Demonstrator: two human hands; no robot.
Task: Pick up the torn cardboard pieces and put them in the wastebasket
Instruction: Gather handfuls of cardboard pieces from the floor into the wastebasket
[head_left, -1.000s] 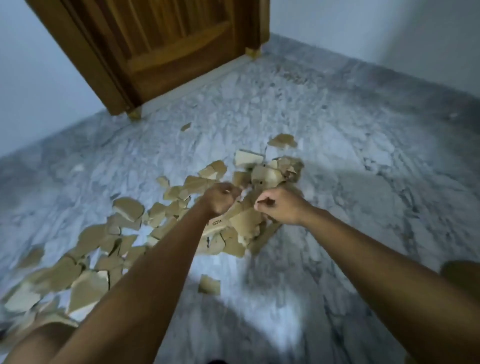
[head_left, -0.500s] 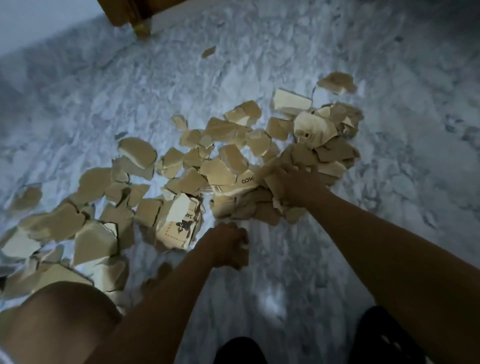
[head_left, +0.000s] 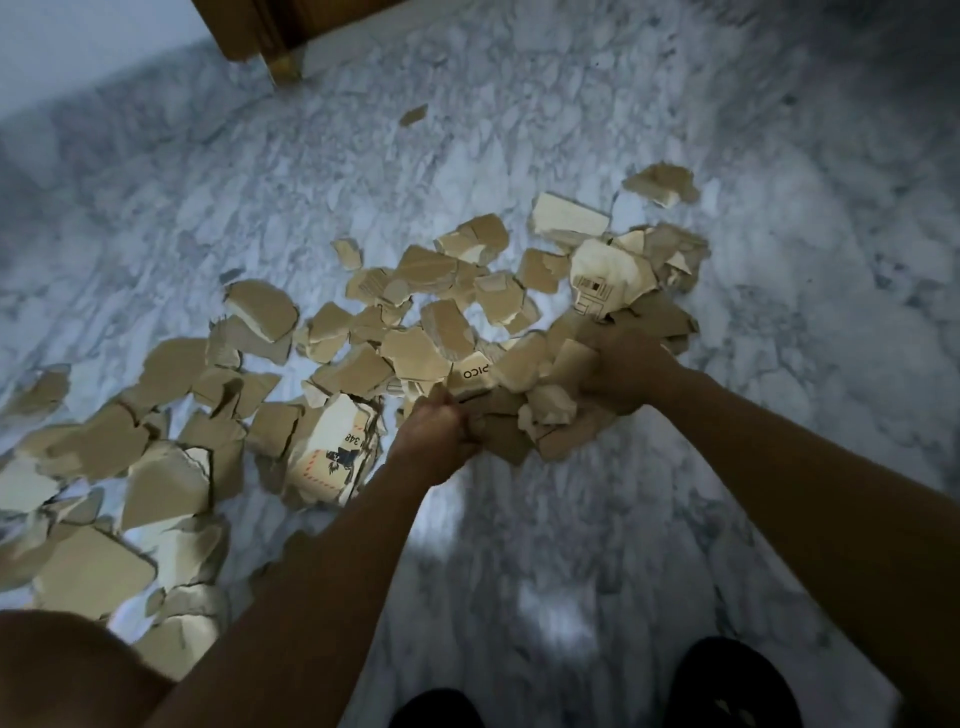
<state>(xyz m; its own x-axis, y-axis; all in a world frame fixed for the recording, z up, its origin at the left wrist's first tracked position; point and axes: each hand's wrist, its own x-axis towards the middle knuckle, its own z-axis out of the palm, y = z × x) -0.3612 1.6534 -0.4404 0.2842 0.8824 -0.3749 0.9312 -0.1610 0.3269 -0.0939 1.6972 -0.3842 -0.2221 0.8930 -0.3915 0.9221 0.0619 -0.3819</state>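
Several torn brown cardboard pieces (head_left: 363, 332) lie scattered over the marble floor, from the lower left up to the right of centre. My left hand (head_left: 434, 431) grips the near edge of a heap of pieces (head_left: 524, 415) in the middle. My right hand (head_left: 623, 371) clutches the same heap from its right side, fingers curled round crumpled cardboard. One piece with a printed label (head_left: 332, 457) lies just left of my left wrist. No wastebasket is in view.
The marble floor (head_left: 571, 545) stretches bare in front of my black shoes (head_left: 727, 680). A wooden door (head_left: 270, 31) stands at the top left against a pale wall. A lone scrap (head_left: 413, 115) lies near the door. My knee (head_left: 62, 670) fills the bottom left corner.
My left hand has moved up and right from bare floor onto the near edge of the heap. My right hand stays clutching the heap. The camera tilted down earlier.
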